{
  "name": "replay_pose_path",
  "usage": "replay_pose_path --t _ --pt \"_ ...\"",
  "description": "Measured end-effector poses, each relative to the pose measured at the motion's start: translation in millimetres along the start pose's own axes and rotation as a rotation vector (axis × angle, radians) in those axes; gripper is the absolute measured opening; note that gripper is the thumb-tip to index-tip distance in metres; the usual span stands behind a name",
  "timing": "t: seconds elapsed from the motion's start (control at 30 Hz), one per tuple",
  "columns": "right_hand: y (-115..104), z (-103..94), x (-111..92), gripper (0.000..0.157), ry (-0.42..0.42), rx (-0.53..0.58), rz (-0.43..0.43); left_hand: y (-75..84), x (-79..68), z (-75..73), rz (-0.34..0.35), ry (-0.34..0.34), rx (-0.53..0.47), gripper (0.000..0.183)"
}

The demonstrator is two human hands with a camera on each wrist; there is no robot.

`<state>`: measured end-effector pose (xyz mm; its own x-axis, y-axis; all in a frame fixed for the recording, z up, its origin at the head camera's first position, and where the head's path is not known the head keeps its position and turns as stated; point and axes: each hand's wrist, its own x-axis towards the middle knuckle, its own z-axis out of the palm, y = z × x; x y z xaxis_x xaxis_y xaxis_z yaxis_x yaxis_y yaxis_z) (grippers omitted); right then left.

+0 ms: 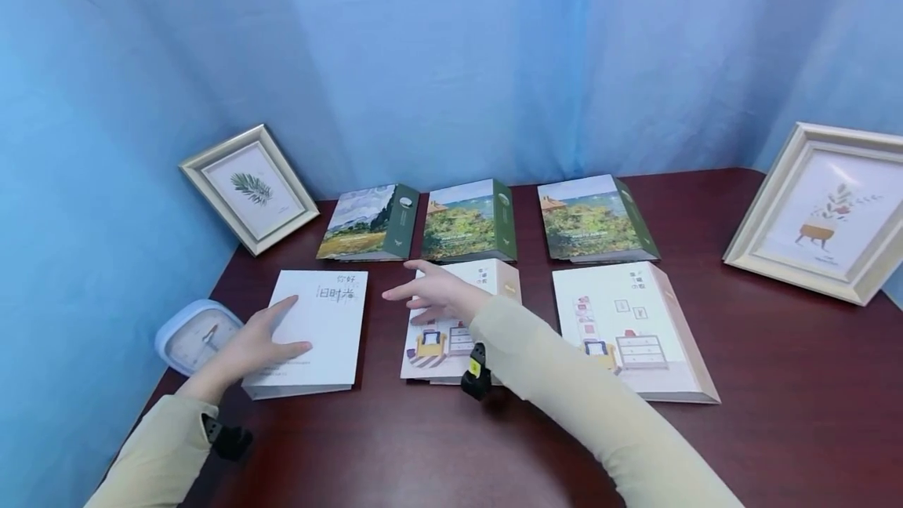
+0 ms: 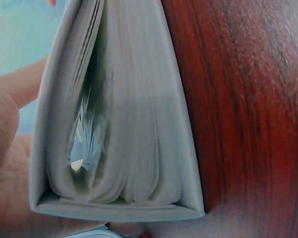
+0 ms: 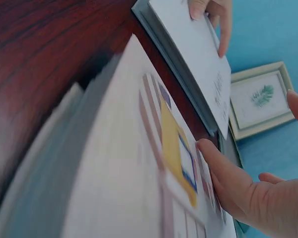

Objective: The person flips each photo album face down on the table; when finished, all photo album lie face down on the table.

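My left hand [image 1: 257,347] rests on the cover of a white photo album [image 1: 328,335] at the left, thumb and fingers spread. In the left wrist view, the page edges of this album [image 2: 134,114] show between its hard covers. My right hand [image 1: 437,288] reaches across the middle white album with printed furniture [image 1: 444,363], fingers extended and apart. The right wrist view has this hand [image 3: 268,196] close over the printed cover; whether it touches I cannot tell. A matching furniture-print album [image 1: 600,320] lies to the right.
Behind stand a green-spined mountain-landscape album [image 1: 356,218] and two garden-print albums [image 1: 462,218] [image 1: 589,218]. Picture frames stand at the left [image 1: 254,190] and right [image 1: 821,210]. A pale blue clock-like dial [image 1: 201,335] sits by my left wrist. Blue curtains surround the dark red table [image 1: 395,445].
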<state>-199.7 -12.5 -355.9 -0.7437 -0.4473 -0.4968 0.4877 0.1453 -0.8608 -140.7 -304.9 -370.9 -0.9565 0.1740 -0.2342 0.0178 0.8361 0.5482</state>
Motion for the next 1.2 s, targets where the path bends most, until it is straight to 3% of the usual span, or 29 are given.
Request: replay_pose_path --t 0.37,0.7,0.97,1.2 --pt "7 29.4 17 0.081 -0.041 0.035 0.006 -0.4 -1.3 3.0 -0.066 0.014 -0.011 0.092" --pt "14 47.7 22 0.080 -0.056 -0.006 -0.009 5.6 -1.5 3.7 -0.129 0.034 -0.062 0.086" --pt "17 53.0 24 0.078 -0.024 -0.067 -0.003 18.8 0.7 10.4 -0.136 0.023 -0.085 0.085" --pt "21 54.8 25 0.072 0.003 -0.061 -0.004 17.3 0.1 15.0 -0.166 0.041 -0.111 0.081"
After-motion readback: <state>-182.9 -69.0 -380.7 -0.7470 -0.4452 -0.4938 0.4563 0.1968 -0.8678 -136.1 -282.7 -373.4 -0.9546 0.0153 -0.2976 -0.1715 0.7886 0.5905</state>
